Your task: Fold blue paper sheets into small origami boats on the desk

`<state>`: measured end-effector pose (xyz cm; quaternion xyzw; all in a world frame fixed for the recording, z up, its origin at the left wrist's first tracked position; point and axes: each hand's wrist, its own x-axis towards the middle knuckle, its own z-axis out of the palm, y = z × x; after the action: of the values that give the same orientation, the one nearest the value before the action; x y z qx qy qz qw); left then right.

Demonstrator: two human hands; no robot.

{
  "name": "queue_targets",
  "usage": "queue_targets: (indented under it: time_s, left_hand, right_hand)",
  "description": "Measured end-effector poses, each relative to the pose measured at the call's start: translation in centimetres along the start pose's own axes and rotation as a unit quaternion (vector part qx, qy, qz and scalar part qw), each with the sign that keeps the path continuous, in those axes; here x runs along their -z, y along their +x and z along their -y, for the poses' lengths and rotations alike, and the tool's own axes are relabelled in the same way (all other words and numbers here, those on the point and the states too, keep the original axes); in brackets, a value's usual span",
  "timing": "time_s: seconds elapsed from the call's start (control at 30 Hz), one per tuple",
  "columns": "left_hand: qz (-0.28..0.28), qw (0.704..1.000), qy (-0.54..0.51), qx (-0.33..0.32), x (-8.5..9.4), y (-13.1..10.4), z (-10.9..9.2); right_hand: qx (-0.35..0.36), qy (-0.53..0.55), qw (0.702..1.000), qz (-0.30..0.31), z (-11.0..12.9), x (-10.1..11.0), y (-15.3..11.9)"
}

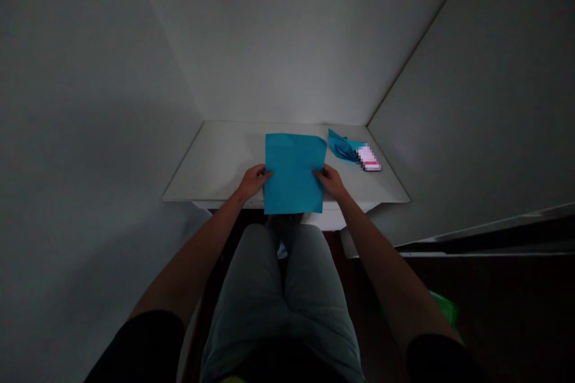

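A flat, roughly square sheet of blue paper (294, 175) is held up over the front edge of the white table. My left hand (255, 181) pinches its left edge, thumb on the near face. On the opposite edge, my right hand (330, 181) grips it the same way, also with the thumb in front. The fingers behind the sheet are hidden. Its top right corner curls slightly, and its lower part hangs past the table edge above my legs.
The white table (215, 158) stands against walls at the back and both sides. At its right lie a crumpled or folded blue paper piece (342, 147) and a phone (369, 157) with a blurred screen. A green object (444, 308) is low at the right.
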<state>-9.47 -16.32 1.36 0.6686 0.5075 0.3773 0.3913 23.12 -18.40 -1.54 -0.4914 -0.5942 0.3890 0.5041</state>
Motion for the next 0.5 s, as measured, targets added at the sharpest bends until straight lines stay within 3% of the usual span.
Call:
queue_targets:
  time_s: [0.13,0.27,0.43,0.5]
  left_hand:
    - [-0.021,0.997,0.078,-0.019,0.3,0.5,1.6]
    - [-0.026,0.991,0.133,-0.023,0.0,1.0,2.2]
    - [-0.098,0.976,0.190,-0.050,-0.6,0.5,0.9]
    - [-0.076,0.968,0.222,-0.088,-1.8,-0.4,-0.4]
  right_hand:
    - [0.013,-0.043,0.999,-0.009,-1.8,1.2,-0.2]
    - [0.033,-0.019,0.999,-0.028,-2.5,1.9,-0.4]
    - [0.060,-0.067,0.995,-0.044,-2.5,2.0,-0.2]
    - [0.061,-0.087,0.993,-0.047,-2.4,1.9,-0.2]
